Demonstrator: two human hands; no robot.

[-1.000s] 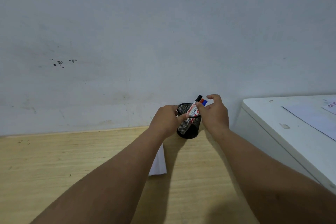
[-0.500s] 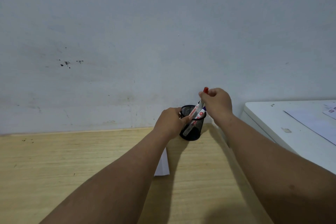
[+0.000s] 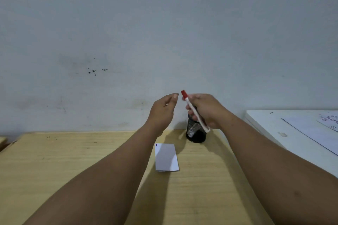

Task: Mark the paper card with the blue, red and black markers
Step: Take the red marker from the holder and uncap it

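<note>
Hands hovered above the desk point(image 3: 73, 160): right hand point(image 3: 206, 110) gripped the capped red marker point(image 3: 193, 109) above the mesh holder point(image 3: 195, 133); left hand point(image 3: 162, 111) empty, fingers loosely spread. Paper card point(image 3: 166, 157) lay beneath, showing one blue mark. Uncapping likely came next.

A pale, matt wooden desk top point(image 3: 91, 160) with fine grain is showing beneath a small white matt paper card point(image 3: 166, 157). A black wire-mesh metal pen cup point(image 3: 195, 133) is glinting faintly. The white smooth plastic marker with a red cap point(image 3: 193, 111) is looking slightly glossy. The grey painted wall point(image 3: 164, 33) is looking matt and scuffed.
</note>
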